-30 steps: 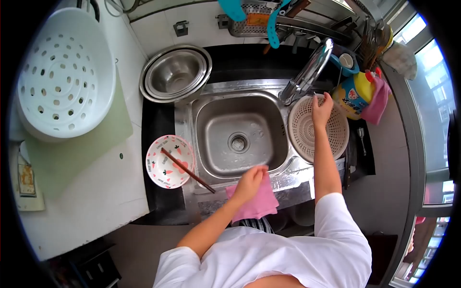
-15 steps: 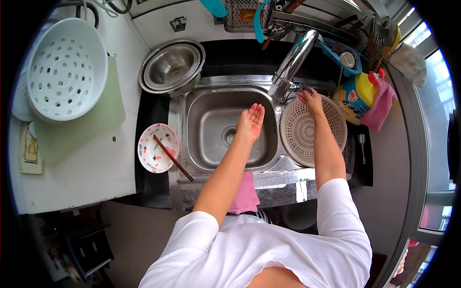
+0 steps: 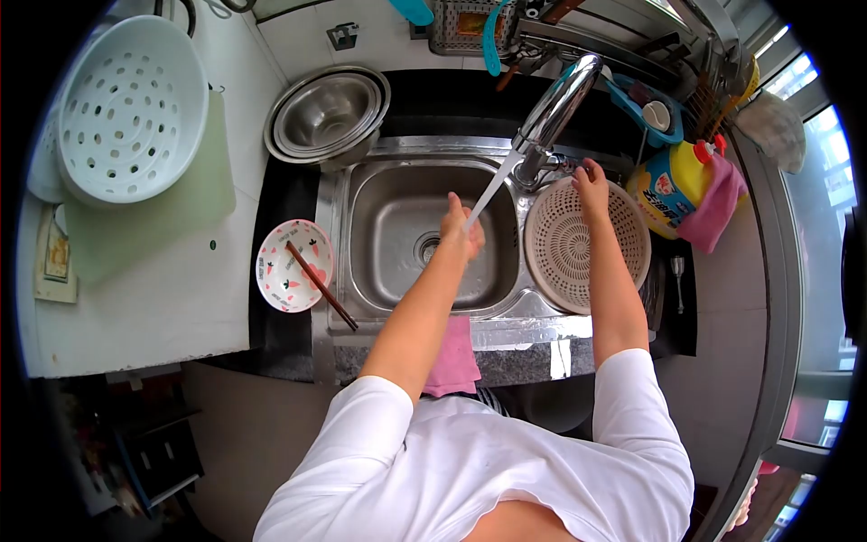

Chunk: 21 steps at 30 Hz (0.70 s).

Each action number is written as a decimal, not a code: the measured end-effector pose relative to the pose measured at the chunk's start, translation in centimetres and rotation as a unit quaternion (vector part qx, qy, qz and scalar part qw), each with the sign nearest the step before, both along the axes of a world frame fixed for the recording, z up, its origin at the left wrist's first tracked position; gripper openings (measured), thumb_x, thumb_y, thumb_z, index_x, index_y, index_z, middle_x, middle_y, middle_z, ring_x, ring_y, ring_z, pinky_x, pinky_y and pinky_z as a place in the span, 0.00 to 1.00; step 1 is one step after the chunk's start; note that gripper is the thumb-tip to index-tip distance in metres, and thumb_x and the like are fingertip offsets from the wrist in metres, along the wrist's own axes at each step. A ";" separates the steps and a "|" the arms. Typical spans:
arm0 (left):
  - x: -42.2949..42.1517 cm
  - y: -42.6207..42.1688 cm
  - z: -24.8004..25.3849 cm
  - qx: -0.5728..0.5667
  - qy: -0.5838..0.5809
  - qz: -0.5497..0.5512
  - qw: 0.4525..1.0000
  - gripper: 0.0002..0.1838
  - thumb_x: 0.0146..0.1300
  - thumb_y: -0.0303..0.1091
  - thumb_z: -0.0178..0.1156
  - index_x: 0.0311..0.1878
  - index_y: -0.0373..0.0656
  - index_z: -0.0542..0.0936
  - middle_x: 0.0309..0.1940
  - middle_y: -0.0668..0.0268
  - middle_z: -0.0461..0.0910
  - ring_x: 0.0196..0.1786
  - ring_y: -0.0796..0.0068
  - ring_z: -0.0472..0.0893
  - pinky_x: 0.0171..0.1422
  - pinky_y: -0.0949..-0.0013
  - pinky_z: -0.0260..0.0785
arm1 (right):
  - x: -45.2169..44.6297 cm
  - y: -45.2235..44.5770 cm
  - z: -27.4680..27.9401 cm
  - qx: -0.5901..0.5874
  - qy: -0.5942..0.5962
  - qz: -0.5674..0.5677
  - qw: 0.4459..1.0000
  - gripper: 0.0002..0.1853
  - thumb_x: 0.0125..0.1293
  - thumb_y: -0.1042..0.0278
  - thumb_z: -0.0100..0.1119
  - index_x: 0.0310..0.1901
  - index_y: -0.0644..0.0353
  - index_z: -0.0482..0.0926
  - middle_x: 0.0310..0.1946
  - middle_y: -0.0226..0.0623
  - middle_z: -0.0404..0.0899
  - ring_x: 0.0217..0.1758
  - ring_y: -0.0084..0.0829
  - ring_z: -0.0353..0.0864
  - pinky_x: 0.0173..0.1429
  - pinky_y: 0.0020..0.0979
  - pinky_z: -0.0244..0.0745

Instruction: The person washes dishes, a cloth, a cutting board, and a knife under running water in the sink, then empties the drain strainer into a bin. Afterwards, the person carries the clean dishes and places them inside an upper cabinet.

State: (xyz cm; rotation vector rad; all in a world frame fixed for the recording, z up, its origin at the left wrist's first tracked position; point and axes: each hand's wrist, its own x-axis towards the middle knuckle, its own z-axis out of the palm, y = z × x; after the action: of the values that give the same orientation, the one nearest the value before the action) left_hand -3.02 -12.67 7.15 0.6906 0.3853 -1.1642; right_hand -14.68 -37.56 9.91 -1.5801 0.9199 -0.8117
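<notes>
Water [image 3: 492, 190] runs from the chrome faucet [image 3: 562, 101] onto my left hand [image 3: 461, 228], which is over the steel sink [image 3: 388, 194] with its thumb raised, holding nothing. My right hand [image 3: 591, 183] is beside the faucet's handle [image 3: 562, 164], above the beige strainer basket [image 3: 569, 244]; its fingers are apart, with nothing seen between them. A pink cloth [image 3: 453, 358] hangs at the counter's front edge below my left forearm.
Left of the sink are a patterned bowl [image 3: 282, 271] with chopsticks [image 3: 316, 282] across it and nested steel bowls [image 3: 327, 117]. A white colander [image 3: 133, 108] stands far left. A yellow detergent bottle [image 3: 673, 188] with a pink cloth [image 3: 718, 206] stands right.
Water now flows from the faucet. My left hand moved from the front edge over the sink, opened palm up, then turned under the stream. My right hand has shifted slightly beside the handle.
</notes>
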 end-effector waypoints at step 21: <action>3.7 4.5 10.1 0.091 -0.680 -0.377 0.622 0.15 0.57 0.43 0.58 0.39 0.39 0.77 0.34 0.64 0.79 0.38 0.76 0.77 0.44 0.72 0.68 | -3.9 11.4 3.6 -0.273 0.091 0.039 0.957 0.16 0.58 0.72 0.50 0.49 0.64 0.72 0.52 0.47 0.70 0.59 0.41 0.67 0.60 0.32 0.61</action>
State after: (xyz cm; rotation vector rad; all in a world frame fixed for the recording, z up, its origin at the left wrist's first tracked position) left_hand 0.63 -8.14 17.21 1.7945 -1.2335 -1.0005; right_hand -18.63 -26.13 13.54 -2.1874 0.7921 -0.9255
